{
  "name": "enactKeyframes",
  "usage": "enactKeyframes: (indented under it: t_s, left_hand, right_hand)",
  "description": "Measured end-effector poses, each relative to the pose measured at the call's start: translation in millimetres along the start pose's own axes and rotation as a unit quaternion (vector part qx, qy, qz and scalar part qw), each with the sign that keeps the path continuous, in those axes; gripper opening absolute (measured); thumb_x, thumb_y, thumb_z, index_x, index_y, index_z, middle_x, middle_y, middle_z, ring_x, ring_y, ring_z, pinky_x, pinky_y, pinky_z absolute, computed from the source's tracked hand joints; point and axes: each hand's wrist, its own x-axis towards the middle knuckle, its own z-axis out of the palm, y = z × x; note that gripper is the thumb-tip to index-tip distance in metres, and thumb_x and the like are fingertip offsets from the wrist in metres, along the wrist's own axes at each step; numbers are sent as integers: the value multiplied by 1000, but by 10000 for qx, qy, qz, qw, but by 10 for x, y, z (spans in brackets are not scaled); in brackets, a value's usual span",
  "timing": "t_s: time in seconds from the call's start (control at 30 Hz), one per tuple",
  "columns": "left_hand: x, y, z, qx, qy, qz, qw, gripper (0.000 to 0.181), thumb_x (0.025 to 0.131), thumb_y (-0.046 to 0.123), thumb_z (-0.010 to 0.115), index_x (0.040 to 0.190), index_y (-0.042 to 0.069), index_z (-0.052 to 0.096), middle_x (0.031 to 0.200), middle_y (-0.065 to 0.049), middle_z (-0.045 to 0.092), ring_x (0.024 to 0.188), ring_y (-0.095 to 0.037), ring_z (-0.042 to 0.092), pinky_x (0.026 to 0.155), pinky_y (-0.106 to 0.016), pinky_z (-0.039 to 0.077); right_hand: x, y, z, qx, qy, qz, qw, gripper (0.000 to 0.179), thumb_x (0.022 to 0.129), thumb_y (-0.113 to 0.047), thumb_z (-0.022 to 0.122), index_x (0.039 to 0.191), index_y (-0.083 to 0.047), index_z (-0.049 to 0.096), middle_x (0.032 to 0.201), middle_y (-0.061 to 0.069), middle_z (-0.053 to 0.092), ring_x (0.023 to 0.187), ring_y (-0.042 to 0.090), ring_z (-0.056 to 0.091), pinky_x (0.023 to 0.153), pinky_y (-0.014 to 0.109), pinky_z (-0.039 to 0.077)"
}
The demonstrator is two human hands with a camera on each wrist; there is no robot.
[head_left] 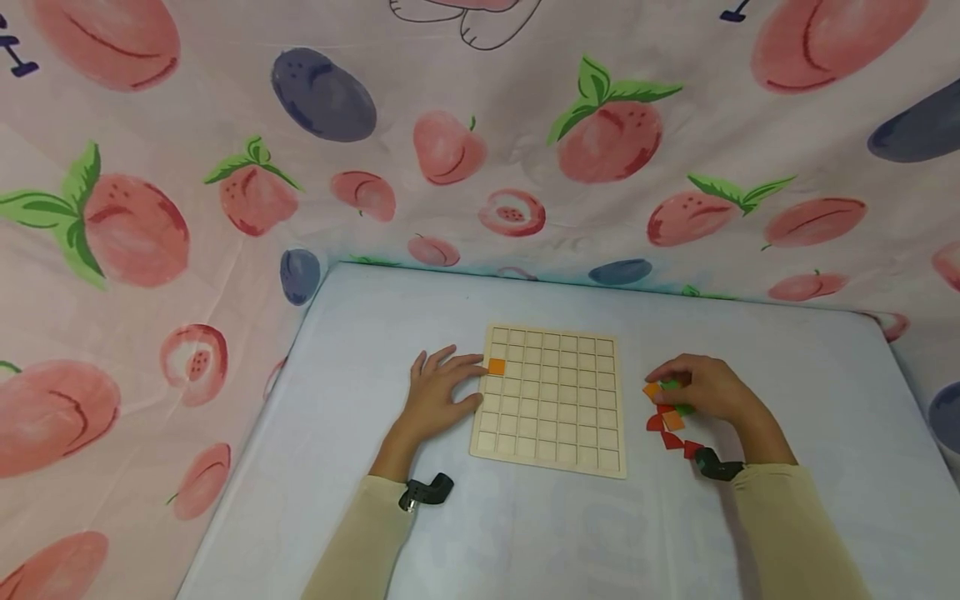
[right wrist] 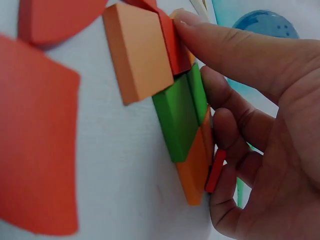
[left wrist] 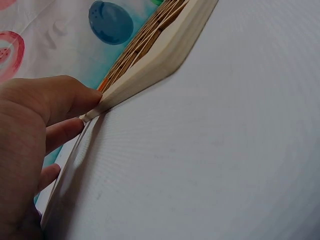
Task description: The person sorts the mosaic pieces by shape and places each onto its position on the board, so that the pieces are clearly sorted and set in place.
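A pale wooden grid board (head_left: 555,408) lies on the table, an orange square block (head_left: 497,367) in a cell by its left edge. My left hand (head_left: 437,396) rests at that edge, fingers spread and fairly straight. In the left wrist view its thumb (left wrist: 75,97) touches the board's rim (left wrist: 165,62). To the right of the board, my right hand (head_left: 708,387) pinches another orange square block (head_left: 651,389) between thumb and fingers. Beneath and beside it lie loose blocks: a green one (right wrist: 175,117), an orange one (right wrist: 137,52) and rounded red ones (right wrist: 37,140). The right fingers partly hide the pile.
The white-covered table (head_left: 570,533) meets a fruit-print cloth (head_left: 525,150) at its back and left. A dark wrist device (head_left: 427,492) sits on the left forearm, and a similar one (head_left: 716,465) on the right, close to the nearest red block.
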Motion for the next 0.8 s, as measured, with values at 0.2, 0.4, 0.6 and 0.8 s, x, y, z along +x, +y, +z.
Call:
enactKeyframes:
  t_s: [0.2, 0.4, 0.6, 0.8]
  left_hand:
    - [1, 21, -11, 1, 10, 74, 10000, 38, 90, 34, 70, 127, 29, 70, 149, 9, 58, 152, -24, 36, 121, -68, 6]
    - [3, -6, 6, 31, 30, 83, 10000, 37, 90, 34, 70, 127, 29, 70, 149, 10, 57, 152, -23, 35, 121, -68, 6]
    - [-3, -15, 14, 24, 62, 89, 9999, 38, 90, 35, 70, 127, 30, 70, 149, 10, 57, 151, -24, 36, 121, -68, 6]
    - [-8, -9, 16, 15, 68, 100, 9999, 38, 89, 34, 71, 127, 29, 70, 149, 10, 58, 151, -24, 36, 120, -69, 6]
  right_hand:
    - [16, -4, 11, -37, 10, 68, 10000, 35, 82, -35, 85, 111, -19, 77, 101, 4, 68, 94, 23, 54, 79, 34, 44]
    - [33, -19, 19, 93, 63, 98, 9999, 32, 81, -32, 86, 106, -16, 75, 90, 2, 62, 85, 21, 50, 71, 32, 42]
    - [34, -28, 20, 152, 153, 96, 9997, 28, 81, -31, 86, 101, -16, 74, 84, 1, 61, 79, 20, 50, 65, 29, 42]
    - [15, -32, 15, 174, 313, 139, 9993, 21, 84, -32, 84, 97, -17, 75, 85, 1, 65, 80, 21, 52, 64, 29, 45]
